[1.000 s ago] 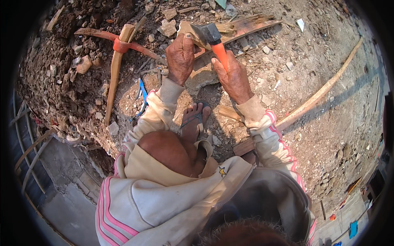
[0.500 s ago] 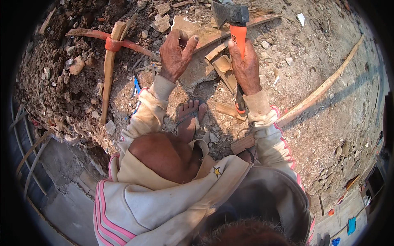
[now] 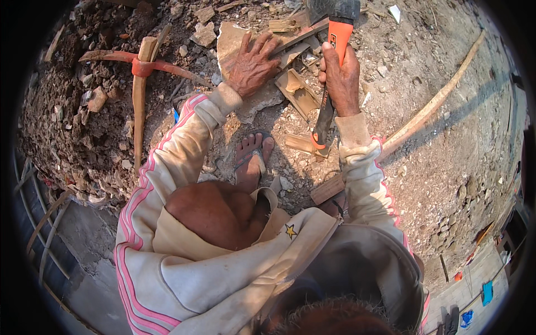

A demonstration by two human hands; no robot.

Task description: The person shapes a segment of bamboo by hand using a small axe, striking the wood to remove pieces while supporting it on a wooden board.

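Note:
My right hand is wrapped round the orange and black handle of a hatchet. The dark hatchet head points away from me at the top edge, and the handle's lower end hangs below my fist. My left hand is spread open, palm down, over a flat stone slab, by the near end of a long wooden strip. Whether its palm presses on the slab or the strip is hidden. Between my hands lies a split, curved piece of wood.
A pickaxe with a red head lies on the rubble at left. One long wooden pole stretches across the ground at right. My sandalled foot is below the slab, near a short wood piece.
My left hand has gone from half-curled to spread flat and moved slightly right. My right hand has shifted right and a little down, with the hatchet still in it.

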